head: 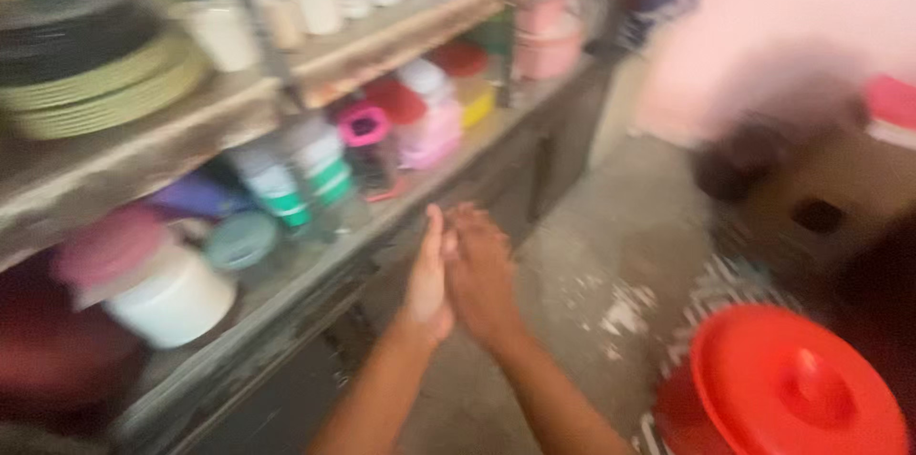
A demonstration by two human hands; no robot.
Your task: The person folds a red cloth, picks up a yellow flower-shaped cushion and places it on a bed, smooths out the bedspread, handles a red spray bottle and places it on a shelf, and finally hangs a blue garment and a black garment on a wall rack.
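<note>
Head view: left hand (428, 279) and right hand (480, 274) pressed flat together, holding nothing, just off the lower shelf edge (315, 269); best kept clear of jars (305, 174) up-left; red bucket lid (797, 383) well right

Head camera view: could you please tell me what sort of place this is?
Probably a home kitchen storeroom: wooden shelves carry stacked plates and lidded plastic containers, and a red lidded bucket stands on the concrete floor.

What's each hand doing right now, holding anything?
Left hand: open, fingers straight, holding nothing, pressed against the right.
Right hand: open, empty, against the left.
</note>
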